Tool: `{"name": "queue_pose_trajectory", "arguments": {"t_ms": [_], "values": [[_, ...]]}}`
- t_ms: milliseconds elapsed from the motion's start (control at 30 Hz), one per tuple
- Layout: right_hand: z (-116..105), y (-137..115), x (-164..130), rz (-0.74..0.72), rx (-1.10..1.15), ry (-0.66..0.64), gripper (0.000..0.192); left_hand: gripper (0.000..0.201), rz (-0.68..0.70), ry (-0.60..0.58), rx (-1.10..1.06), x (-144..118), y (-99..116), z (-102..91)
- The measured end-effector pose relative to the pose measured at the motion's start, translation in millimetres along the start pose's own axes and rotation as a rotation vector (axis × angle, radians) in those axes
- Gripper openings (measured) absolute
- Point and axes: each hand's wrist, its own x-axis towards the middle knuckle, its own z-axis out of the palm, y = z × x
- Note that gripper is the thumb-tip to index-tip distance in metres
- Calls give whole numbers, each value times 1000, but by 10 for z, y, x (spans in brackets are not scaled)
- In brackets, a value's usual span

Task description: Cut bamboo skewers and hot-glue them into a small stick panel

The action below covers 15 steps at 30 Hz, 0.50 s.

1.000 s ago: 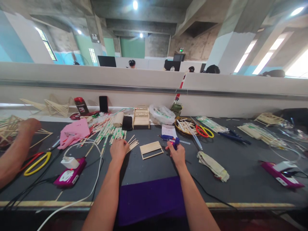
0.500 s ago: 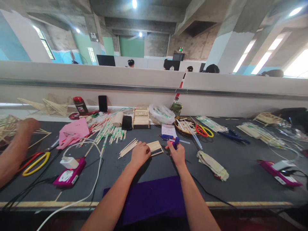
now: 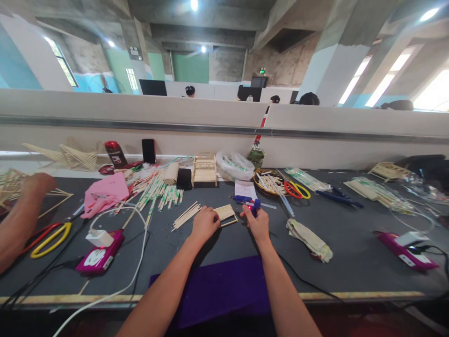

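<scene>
My left hand rests on the near left corner of a small flat panel of wooden sticks lying on the dark table. Whether its fingers grip the panel is hidden. My right hand is closed around the handle of a blue glue gun whose nozzle points left, just right of the panel; a red light shows on the gun. A loose bundle of bare sticks lies just left of my left hand.
A co-worker's arm reaches in at far left beside yellow scissors. A pink power strip with white cable, wrapped chopsticks, a stick model, a basket, red scissors, a folded glove and purple cloth surround me.
My left hand left the loose stick bundle and moved right onto the stick panel. My right hand stayed on the glue gun. The camera shifted slightly.
</scene>
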Motion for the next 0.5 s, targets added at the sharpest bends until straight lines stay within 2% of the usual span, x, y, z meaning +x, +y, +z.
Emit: {"name": "queue_pose_trajectory", "arguments": {"t_ms": [367,500], "values": [[-8,-18,-4,14,9,-22,55,15,7,7,-13,2,11,21],[-4,14,1,13,7,-21,55,18,-62,56,-184,29,-131,-34]]}}
